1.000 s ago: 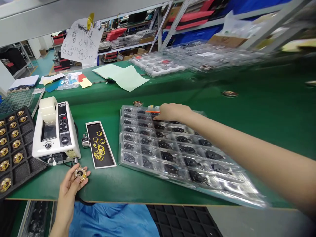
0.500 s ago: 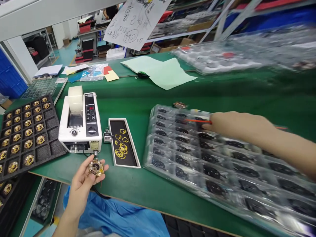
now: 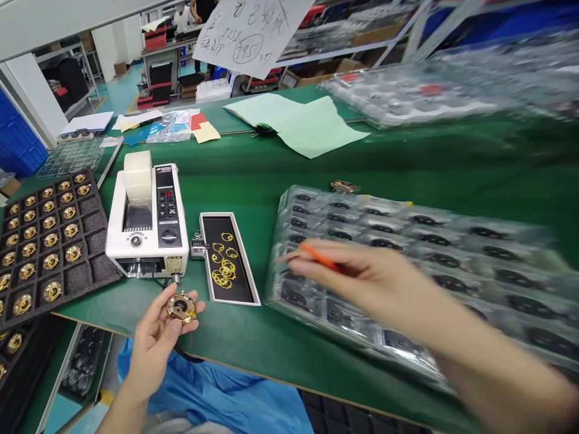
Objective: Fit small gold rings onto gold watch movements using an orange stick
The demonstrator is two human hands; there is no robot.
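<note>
The left grip (image 3: 156, 345) pinched the gold case (image 3: 181, 308) between thumb and fingers; it looked light, stiff, slippery and easily scratched, best held by its rim. The right grip (image 3: 377, 278), above the tray (image 3: 273, 283), pinched an orange tool (image 3: 317, 255), perhaps tweezers, though blurred; since the earlier frame it had swung nearer the left grip.

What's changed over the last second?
The right hand has come from the far side of the clear blister tray nearer and leftward, over the tray's left part, carrying the slim orange tool seen at its fingers there. The camera has turned left. Unchanged: the left hand holding the gold-toned round part, the tape dispenser, the yellow rings.
</note>
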